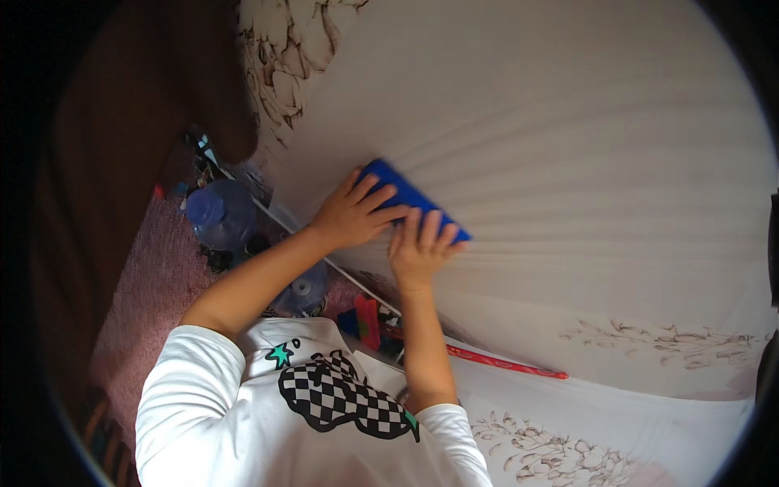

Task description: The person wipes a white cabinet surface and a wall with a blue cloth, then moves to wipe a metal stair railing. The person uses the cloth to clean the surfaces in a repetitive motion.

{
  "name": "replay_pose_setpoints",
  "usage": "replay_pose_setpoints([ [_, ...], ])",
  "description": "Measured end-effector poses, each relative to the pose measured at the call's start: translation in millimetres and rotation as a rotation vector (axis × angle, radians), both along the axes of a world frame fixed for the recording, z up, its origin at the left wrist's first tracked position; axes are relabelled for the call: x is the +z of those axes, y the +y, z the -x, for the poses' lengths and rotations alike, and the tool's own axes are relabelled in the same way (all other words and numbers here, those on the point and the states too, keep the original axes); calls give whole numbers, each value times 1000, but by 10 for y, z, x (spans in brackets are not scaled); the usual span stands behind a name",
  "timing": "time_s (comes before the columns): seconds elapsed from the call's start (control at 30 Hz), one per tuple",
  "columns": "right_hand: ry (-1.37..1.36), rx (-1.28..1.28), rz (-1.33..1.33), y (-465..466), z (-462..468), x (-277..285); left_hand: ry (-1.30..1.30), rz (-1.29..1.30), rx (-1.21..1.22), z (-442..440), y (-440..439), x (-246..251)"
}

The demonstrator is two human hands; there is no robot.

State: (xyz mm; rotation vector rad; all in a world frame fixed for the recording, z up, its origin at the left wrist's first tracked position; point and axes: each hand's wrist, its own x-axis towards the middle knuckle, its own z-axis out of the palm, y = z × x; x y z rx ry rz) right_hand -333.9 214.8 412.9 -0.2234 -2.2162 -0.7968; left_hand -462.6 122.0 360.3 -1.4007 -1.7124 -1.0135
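Note:
My left hand [353,213] lies on the upper left part of a flat, blue rectangular object [414,195], its fingers spread over the surface. Over the lower right end of the same object are the bent fingers of my right hand [423,249]. The two hands nearly meet at the middle of its near edge. The blue object rests slantwise against a pale fabric sheet [578,152] with printed flowers, and creases fan out from it to the right. Both palms hide part of it, and its exact kind cannot be told.
Left of the sheet's edge, a large clear plastic bottle with a blue cap [222,213] stands over a pinkish carpet [164,286]. A red strip [511,362] lies along the near edge. Dark brown cloth [122,122] hangs at the left.

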Motion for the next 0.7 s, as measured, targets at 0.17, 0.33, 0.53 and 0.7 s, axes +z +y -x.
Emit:
replay_pose_setpoints([
  [0.17, -171, 24, 32, -98, -71, -598, -262, 176, 24, -260, -233, -659],
  [0.33, -35, 108, 1, 7, 88, 148, -280, -5, 21, -222, -15, 40],
  [0.53, 84, 85, 3, -10, 228, 643, -179, -228, 45, -69, 156, 482],
  [0.7, -189, 76, -15, 31, -6, -224, -323, -73, 59, -352, 84, -546],
])
